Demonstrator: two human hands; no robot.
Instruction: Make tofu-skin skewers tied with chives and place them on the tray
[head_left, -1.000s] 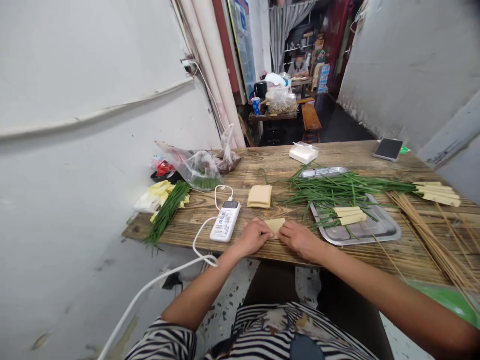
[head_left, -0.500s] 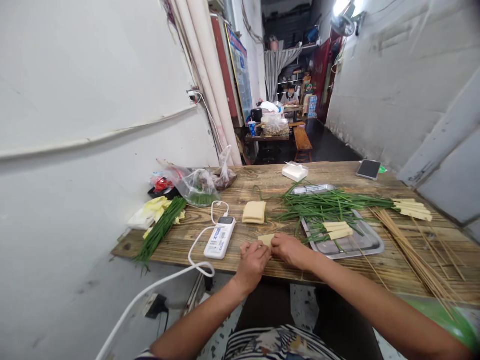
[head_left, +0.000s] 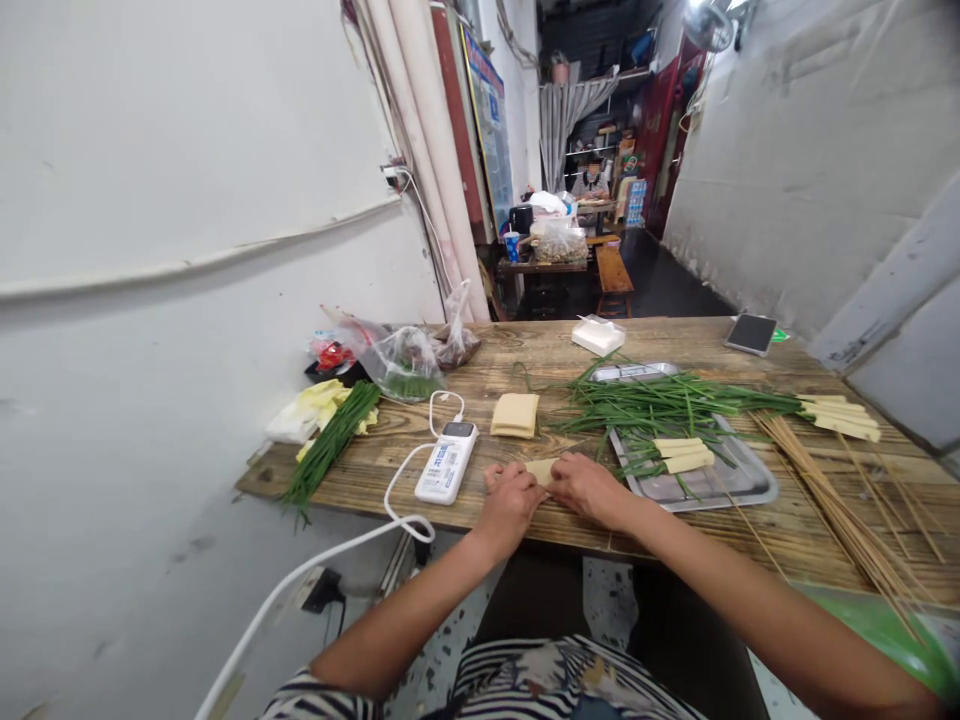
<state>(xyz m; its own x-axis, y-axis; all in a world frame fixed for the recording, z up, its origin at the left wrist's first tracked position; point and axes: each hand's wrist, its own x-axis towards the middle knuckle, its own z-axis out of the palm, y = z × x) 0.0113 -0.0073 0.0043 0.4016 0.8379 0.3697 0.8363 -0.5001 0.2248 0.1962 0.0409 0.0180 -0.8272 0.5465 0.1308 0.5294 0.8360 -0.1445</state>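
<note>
Near the front edge of the table, my left hand (head_left: 514, 497) and my right hand (head_left: 587, 487) are closed on the two ends of a pale yellow tofu sheet (head_left: 540, 470). My fingers hide much of it, and I cannot make out whether anything lies inside. Just beyond is a stack of square tofu sheets (head_left: 514, 415). To the right, tofu rolls (head_left: 684, 454) with green chives sticking out lie on a metal tray (head_left: 739, 480). Loose chives (head_left: 660, 405) spread across the tray's far side, and more rolls (head_left: 838, 416) sit farther right.
A white power bank (head_left: 447, 465) with a cable stands left of my hands. Farther left are a chive bundle (head_left: 334, 445) and plastic bags (head_left: 409, 360). Bamboo skewers (head_left: 832, 510) lie at the right; a white box (head_left: 598, 335) and a phone (head_left: 751, 334) are at the back.
The view has shifted slightly. Both hands keep hold of the tofu sheet, with the fingers moved a little along it.
</note>
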